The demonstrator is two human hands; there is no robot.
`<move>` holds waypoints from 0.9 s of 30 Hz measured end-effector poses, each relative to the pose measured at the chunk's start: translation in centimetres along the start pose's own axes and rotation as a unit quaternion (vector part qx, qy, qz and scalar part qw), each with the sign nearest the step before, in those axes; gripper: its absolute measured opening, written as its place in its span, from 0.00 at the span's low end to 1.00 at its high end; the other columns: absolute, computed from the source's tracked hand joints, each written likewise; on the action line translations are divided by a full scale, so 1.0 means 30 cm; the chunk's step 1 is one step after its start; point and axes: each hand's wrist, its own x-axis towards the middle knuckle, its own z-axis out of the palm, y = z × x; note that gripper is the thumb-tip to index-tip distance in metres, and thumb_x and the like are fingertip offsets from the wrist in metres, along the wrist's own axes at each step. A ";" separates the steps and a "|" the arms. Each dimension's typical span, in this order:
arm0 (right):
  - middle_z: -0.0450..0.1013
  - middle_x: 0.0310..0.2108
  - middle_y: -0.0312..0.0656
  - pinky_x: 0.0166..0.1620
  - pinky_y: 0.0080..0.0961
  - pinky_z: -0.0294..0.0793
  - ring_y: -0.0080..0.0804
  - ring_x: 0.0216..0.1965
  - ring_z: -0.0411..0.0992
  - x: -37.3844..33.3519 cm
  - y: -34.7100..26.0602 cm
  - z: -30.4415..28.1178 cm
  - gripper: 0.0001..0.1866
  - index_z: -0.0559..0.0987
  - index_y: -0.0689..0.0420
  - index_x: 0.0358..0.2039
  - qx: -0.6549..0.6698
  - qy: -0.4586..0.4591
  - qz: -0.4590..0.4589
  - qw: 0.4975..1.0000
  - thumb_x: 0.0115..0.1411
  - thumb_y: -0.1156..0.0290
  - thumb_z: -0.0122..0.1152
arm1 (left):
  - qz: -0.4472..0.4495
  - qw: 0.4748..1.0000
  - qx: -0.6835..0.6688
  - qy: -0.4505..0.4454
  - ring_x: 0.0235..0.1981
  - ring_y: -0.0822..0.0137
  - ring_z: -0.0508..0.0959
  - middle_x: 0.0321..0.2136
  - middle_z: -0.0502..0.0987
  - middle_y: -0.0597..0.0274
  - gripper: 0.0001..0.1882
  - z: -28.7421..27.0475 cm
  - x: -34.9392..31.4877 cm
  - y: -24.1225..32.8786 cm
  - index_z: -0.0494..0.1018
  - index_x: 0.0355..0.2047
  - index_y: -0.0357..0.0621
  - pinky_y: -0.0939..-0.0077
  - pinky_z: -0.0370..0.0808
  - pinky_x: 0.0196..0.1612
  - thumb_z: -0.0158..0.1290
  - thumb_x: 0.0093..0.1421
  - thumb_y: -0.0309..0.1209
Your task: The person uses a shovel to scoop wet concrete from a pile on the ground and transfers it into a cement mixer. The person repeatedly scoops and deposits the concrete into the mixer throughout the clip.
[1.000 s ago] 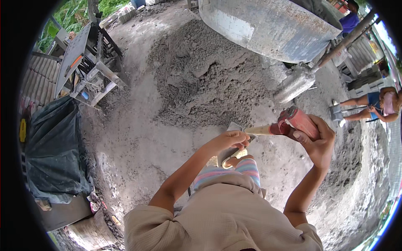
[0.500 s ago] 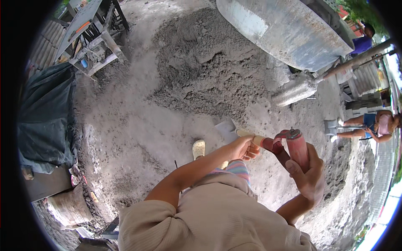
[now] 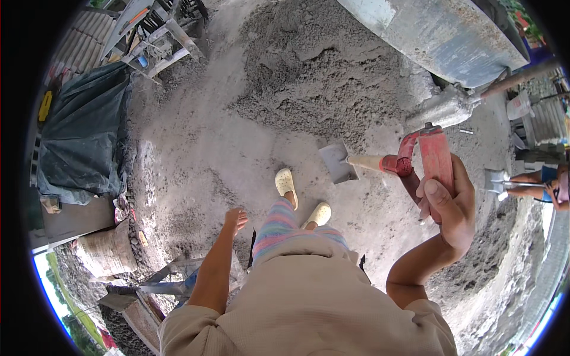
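My right hand (image 3: 454, 207) grips the red D-shaped handle (image 3: 437, 157) of a shovel, its thumb pressed against the grip. From there the pale wooden shaft (image 3: 365, 162) runs left and away to a flat grey metal blade (image 3: 338, 163), low over or touching the dusty ground; I cannot tell which. Off the shovel, my left hand (image 3: 237, 219) hangs at my left side with loosely bent fingers and nothing visible in it. My feet, in cream clogs (image 3: 285, 183), stand just left of the blade.
Beyond my feet lies a heap of damp grey sandy mix (image 3: 326, 77). A big metal drum (image 3: 445, 35) rests at the far right, near a concrete-crusted post (image 3: 442, 107). Dark tarpaulin (image 3: 83, 130) and a sack (image 3: 107, 249) are at left. Another person (image 3: 558, 184) stands at the right edge.
My left hand has let go of the shovel shaft and swung down to my left side. My right hand has raised the handle a little, and the view has shifted.
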 end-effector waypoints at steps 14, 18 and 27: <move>0.61 0.14 0.35 0.12 0.09 0.53 0.15 0.10 0.55 0.070 -0.012 0.161 0.34 0.64 0.68 0.38 -0.033 0.142 0.013 0.989 0.38 0.52 0.59 | -0.112 0.984 -0.132 -0.037 0.38 0.61 0.67 0.36 0.68 0.59 0.18 -0.571 0.230 -0.132 0.62 0.39 0.41 0.61 0.59 0.45 0.40 0.52 0.39; 0.61 0.15 0.35 0.12 0.09 0.52 0.16 0.10 0.55 0.106 -0.030 0.243 0.35 0.62 0.68 0.41 -0.031 0.173 0.027 0.984 0.40 0.53 0.57 | -0.004 0.993 -0.121 -0.003 0.33 0.67 0.69 0.34 0.69 0.66 0.18 -0.718 0.338 0.318 0.61 0.42 0.46 0.68 0.61 0.41 0.42 0.51 0.37; 0.59 0.15 0.33 0.12 0.08 0.51 0.14 0.10 0.54 0.287 -0.132 0.614 0.36 0.58 0.67 0.46 -0.090 0.270 0.021 0.958 0.42 0.55 0.53 | 0.035 0.997 0.040 -0.053 0.36 0.62 0.69 0.36 0.69 0.61 0.18 -0.838 0.618 0.972 0.62 0.42 0.43 0.64 0.62 0.43 0.42 0.51 0.36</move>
